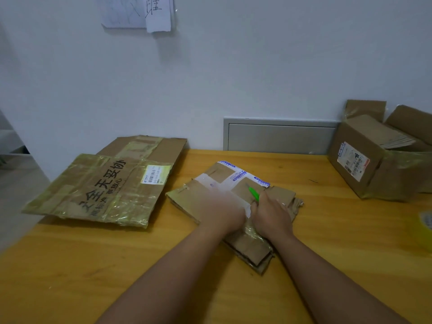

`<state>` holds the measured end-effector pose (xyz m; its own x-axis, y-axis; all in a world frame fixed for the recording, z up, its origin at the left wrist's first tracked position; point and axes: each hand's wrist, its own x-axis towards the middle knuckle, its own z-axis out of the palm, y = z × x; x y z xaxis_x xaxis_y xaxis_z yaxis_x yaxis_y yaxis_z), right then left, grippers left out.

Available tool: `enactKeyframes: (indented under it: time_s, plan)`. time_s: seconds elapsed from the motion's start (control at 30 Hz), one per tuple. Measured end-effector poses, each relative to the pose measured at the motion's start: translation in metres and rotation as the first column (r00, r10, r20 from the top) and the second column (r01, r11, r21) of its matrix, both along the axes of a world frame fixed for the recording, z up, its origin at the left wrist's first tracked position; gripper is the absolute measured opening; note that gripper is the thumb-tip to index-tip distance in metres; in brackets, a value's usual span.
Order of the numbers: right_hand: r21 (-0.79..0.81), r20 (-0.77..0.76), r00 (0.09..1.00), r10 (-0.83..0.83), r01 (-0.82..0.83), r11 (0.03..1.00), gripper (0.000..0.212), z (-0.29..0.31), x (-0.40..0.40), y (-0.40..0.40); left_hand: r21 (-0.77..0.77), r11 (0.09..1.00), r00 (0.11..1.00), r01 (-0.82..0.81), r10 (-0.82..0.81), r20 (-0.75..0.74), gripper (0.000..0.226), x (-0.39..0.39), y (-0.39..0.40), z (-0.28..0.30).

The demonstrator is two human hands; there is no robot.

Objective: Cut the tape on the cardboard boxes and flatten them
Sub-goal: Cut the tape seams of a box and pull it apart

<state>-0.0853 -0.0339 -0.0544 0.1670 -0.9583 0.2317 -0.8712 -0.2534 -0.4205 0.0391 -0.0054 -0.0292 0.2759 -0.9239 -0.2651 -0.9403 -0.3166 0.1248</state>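
A small flattened cardboard box (217, 178) with white and blue printed tape lies in the middle of the wooden table (117, 253). My left hand (225, 208) lies on top of it, blurred, so its fingers cannot be made out. My right hand (272, 211) grips a green cutter (253, 192) whose tip points away from me over the box's right part. A larger flattened box (98, 188) with black characters and yellowish tape lies at the left, overhanging the table edge.
An upright open cardboard box (369, 160) with a shipping label stands at the back right, more cardboard inside it. A roll of tape (426, 220) shows at the right edge. A grey wall panel (280, 136) sits behind the table. Papers hang on the wall.
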Motion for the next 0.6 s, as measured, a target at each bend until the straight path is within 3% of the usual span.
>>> enactKeyframes:
  time_s: [0.2, 0.37, 0.53, 0.6]
  plan:
    - [0.087, 0.007, 0.997, -0.077, 0.076, 0.993, 0.027, 0.005, 0.004, -0.006, -0.049, 0.996, 0.996, 0.07, -0.073, -0.047, 0.09, -0.001, 0.012, -0.016]
    - [0.074, -0.166, 0.981, 0.103, -0.091, 0.993, 0.028, 0.013, -0.011, -0.026, -0.055, 0.987, 0.985, 0.154, -0.158, -0.073, 0.087, 0.014, 0.009, -0.018]
    - [0.067, -0.019, 0.976, 0.217, -0.215, 0.974, 0.039, 0.002, -0.021, -0.027, -0.028, 0.988, 0.983, 0.155, -0.157, -0.098, 0.115, 0.013, 0.01, -0.016]
    - [0.081, -0.041, 0.974, 0.224, -0.221, 0.972, 0.046, 0.002, -0.02, -0.027, 0.002, 0.987, 0.983, 0.16, -0.159, -0.092, 0.119, 0.012, 0.009, -0.009]
